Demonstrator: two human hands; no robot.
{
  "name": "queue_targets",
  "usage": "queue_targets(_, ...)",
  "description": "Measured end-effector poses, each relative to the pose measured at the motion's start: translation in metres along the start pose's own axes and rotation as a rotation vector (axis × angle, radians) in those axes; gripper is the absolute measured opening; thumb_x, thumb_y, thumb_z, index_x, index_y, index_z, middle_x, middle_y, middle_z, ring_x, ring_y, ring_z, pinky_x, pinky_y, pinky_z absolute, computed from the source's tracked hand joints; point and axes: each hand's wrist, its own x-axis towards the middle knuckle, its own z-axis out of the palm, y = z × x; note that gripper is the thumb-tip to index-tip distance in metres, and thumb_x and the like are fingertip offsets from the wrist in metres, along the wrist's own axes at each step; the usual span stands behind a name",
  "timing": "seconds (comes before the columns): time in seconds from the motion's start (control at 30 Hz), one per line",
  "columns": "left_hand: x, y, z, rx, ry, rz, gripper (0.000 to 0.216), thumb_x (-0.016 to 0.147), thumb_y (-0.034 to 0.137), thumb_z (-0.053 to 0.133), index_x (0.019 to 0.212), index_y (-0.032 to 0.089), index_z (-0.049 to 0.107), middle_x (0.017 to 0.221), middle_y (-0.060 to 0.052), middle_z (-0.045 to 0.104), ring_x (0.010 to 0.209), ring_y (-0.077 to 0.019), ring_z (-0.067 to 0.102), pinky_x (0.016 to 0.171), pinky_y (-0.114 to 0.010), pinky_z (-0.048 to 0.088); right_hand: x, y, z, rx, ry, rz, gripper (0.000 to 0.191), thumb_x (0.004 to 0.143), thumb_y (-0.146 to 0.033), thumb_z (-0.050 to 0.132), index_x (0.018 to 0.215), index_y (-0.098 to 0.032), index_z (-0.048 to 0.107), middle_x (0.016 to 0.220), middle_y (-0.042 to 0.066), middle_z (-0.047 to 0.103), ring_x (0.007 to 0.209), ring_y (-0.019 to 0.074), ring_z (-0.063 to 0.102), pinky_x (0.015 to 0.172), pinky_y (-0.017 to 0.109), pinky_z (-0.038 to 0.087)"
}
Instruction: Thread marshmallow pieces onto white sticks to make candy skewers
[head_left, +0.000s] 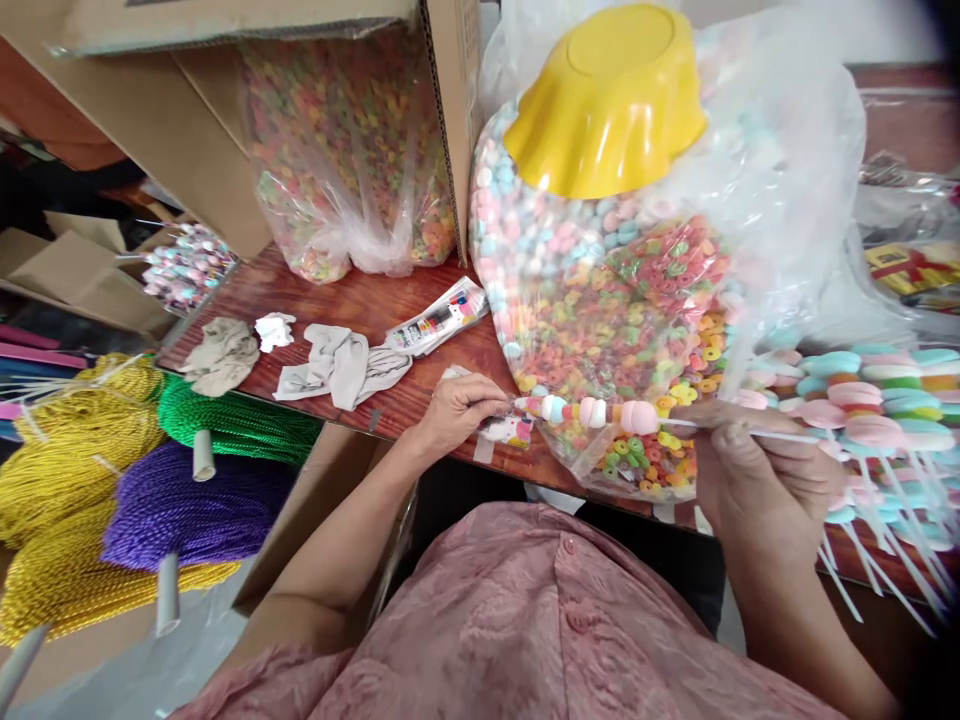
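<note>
My right hand (765,480) is closed around the white stick of a candy skewer (592,412), held level above the table edge. Pink, white and blue marshmallows and small coloured gummy pieces are threaded along it. At the skewer's left end, my left hand (466,408) has its fingers pinched together; what lies between the fingertips is hidden. Just below those fingers is a small printed wrapper (510,430). Behind the skewer sits a large clear bag of gummy rings (585,340), with pastel marshmallows (495,250) showing behind it.
An upturned yellow bowl (607,100) rests on the bags. Finished-looking marshmallow skewers (870,410) pile up at right. On the left are a cardboard box (450,130) holding bagged gummies, printed packets (439,318), grey gloves (345,365) and bundles of yellow, green and purple cord (195,510).
</note>
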Motion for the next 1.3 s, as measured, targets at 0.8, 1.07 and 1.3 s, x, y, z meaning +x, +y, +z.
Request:
queue_targets(0.8, 0.041, 0.052, 0.014, -0.005, -0.446, -0.186, 0.040, 0.080, 0.052, 0.074, 0.084, 0.014, 0.065, 0.070, 0.004, 0.055, 0.066, -0.0111, 0.050, 0.059, -0.021, 0.037, 0.035, -0.005, 0.006, 0.126, -0.173, -0.008, 0.004, 0.081, -0.029, 0.079, 0.084, -0.027, 0.080, 0.078, 0.001, 0.074, 0.072, 0.0204, 0.069, 0.072, 0.038, 0.058)
queue_targets(1.07, 0.057, 0.055, 0.036, 0.203, -0.262, 0.038, 0.049, 0.081, 0.063, 0.069, 0.093, 0.016, 0.061, 0.077, 0.002, 0.057, 0.068, -0.0118, 0.048, 0.062, -0.024, 0.037, 0.045, -0.020, 0.000, -0.107, 0.009, -0.064, 0.020, 0.085, -0.033, 0.079, 0.068, -0.023, 0.073, 0.061, -0.002, 0.067, 0.054, 0.0136, 0.060, 0.054, 0.027, 0.049)
queue_targets(1.3, 0.060, 0.057, 0.044, 0.205, -0.139, 0.057, 0.056, 0.078, 0.071, 0.066, 0.093, 0.017, 0.060, 0.068, 0.005, 0.049, 0.063, -0.0105, 0.042, 0.059, -0.023, 0.034, 0.047, -0.011, -0.007, 0.035, 0.135, 0.020, 0.025, 0.083, -0.032, 0.080, 0.064, -0.021, 0.070, 0.058, -0.003, 0.061, 0.054, 0.0103, 0.054, 0.052, 0.023, 0.041)
